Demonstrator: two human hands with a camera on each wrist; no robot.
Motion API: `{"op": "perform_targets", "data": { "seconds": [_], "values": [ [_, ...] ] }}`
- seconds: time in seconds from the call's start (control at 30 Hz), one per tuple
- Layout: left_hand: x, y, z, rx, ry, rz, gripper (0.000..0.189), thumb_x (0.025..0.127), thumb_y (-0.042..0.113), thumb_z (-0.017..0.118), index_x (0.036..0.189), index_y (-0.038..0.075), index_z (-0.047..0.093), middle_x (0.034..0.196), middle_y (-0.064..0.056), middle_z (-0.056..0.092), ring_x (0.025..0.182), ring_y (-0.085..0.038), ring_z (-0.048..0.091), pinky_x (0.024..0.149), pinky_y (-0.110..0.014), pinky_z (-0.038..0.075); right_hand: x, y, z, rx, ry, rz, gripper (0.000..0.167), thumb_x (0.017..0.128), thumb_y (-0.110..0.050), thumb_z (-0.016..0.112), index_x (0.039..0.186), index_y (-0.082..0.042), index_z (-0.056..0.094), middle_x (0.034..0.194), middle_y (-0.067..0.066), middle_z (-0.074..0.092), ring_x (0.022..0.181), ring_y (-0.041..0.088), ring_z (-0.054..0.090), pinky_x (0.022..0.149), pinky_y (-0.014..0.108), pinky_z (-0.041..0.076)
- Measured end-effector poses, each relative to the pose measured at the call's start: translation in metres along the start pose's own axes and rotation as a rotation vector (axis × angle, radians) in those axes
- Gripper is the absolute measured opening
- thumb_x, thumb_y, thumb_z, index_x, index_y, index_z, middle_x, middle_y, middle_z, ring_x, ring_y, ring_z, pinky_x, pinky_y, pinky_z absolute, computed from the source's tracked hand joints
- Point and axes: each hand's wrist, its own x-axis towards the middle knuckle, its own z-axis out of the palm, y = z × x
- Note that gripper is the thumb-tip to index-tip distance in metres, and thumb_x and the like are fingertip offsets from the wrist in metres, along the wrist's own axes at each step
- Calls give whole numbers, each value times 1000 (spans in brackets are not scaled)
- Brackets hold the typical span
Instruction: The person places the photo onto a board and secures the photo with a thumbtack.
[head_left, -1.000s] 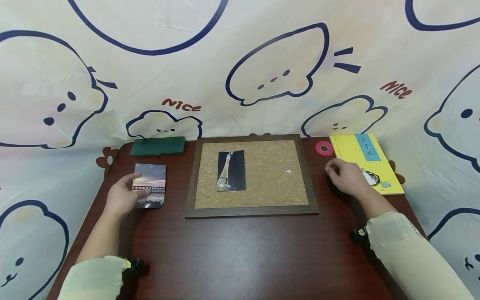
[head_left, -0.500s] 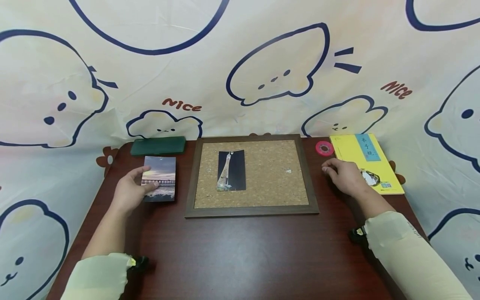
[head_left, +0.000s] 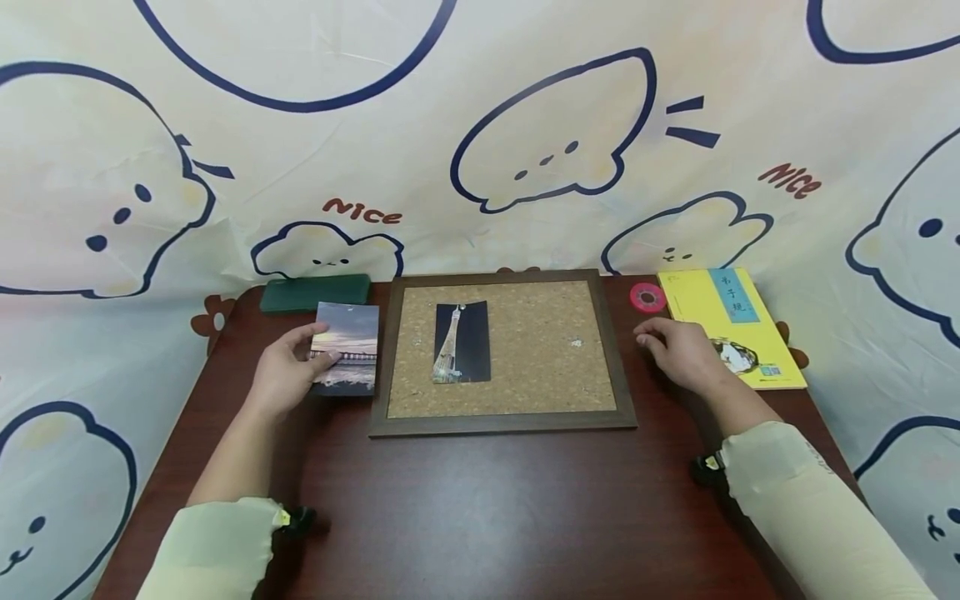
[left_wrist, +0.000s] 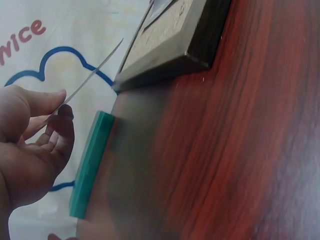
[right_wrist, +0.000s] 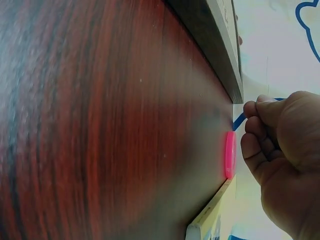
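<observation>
My left hand (head_left: 288, 367) pinches a photo (head_left: 356, 337) of a pier at sunset between thumb and fingers, just left of the framed cork board (head_left: 540, 354). From the left wrist view, that photo (left_wrist: 92, 75) is a thin sheet seen nearly edge-on, raised off the table. A second photo (head_left: 474, 342), of a lit tower on dark ground, lies on the cork with a pin at its top. My right hand (head_left: 678, 354) hovers right of the board, fingers curled. Its thumb (right_wrist: 270, 107) meets the index fingertip; nothing shows between them.
Behind the left hand lies a flat green case (head_left: 315, 293). A round pink case (head_left: 647, 297) sits right of the board, beside a yellow book (head_left: 757, 346). The dark red table (head_left: 487, 508) ends at a printed cloth backdrop (head_left: 525, 83).
My left hand has carried the pier photo rightward and slightly back, up to the board's left edge. My right hand has shifted a little left, toward the board.
</observation>
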Motion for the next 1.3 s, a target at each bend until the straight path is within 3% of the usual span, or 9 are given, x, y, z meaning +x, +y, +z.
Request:
{"op": "perform_targets", "data": {
  "seconds": [0.33,0.6,0.73,0.97,1.3],
  "values": [
    [7,14,19,-16,-26,27,52,103,23,67,152,15,51,141,-18,54,107,-30,57,73,-23,55,6,-10,6,19,30,-65,20,105,-15,61,121,-6,70,116,17,72,93,30,62,85,49,54],
    [10,25,31,-10,-45,75,47,105,27,64,149,15,56,141,-16,55,110,-30,54,73,-23,51,13,-20,12,37,58,-79,16,104,-17,63,117,-12,70,105,11,73,79,26,59,68,39,48],
    [13,30,40,3,-50,120,43,105,27,64,146,14,60,137,-14,57,109,-29,53,74,-25,50,16,-26,14,27,79,-114,14,104,-16,63,114,-12,71,105,10,73,81,26,60,73,42,52],
    [18,36,58,-35,-70,162,38,103,21,65,141,16,63,130,-13,59,99,-29,56,67,-29,51,23,-36,18,27,109,-210,11,102,-11,65,108,-8,73,110,11,70,102,29,63,92,52,52],
    [23,46,85,-71,-84,187,39,100,15,70,138,15,64,125,-11,63,102,-27,60,71,-30,54,31,-45,25,41,114,-241,8,101,-11,67,105,-7,73,104,11,71,98,30,65,89,51,52]
  ]
}}
